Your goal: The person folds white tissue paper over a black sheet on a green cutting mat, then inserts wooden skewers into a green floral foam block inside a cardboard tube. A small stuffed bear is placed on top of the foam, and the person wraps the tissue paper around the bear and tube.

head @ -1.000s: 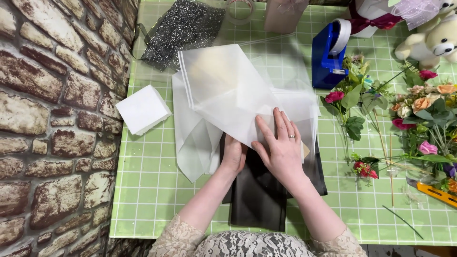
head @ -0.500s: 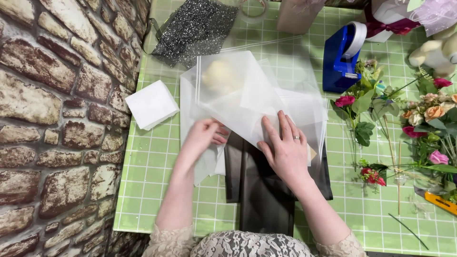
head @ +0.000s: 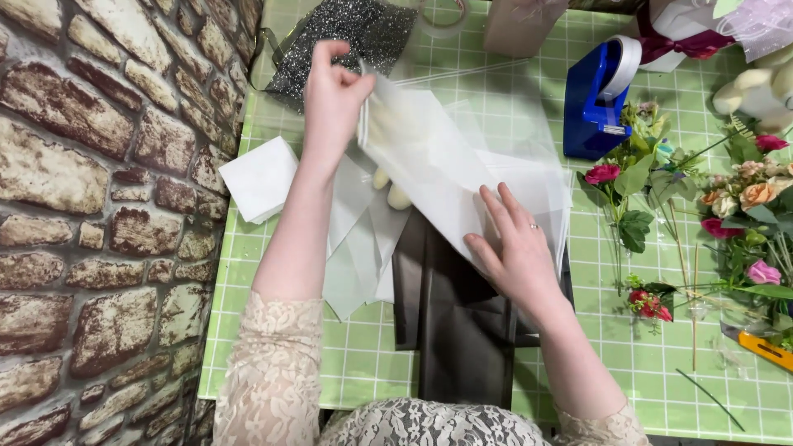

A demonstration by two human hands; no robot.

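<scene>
My left hand (head: 334, 91) is raised over the back left of the table and pinches the upper left corner of a stack of translucent white wrapping sheets (head: 438, 157), lifting that edge. My right hand (head: 516, 248) lies flat with spread fingers on the lower right of the same sheets, pressing them down. Under the sheets lies a dark brown sheet (head: 454, 322) that reaches the table's front edge. More pale sheets (head: 355, 256) fan out to the left below my left arm.
The table has a green checked cloth (head: 363, 355). A white paper pad (head: 260, 177) lies at the left, a silver glitter sheet (head: 351, 37) at the back, a blue tape dispenser (head: 599, 99) at the back right. Flowers (head: 735, 206) and an orange cutter (head: 764, 347) lie right.
My left hand has moved from the lower edge of the sheets up to their far left corner and taken hold of it. The right hand stays pressed on the sheets.
</scene>
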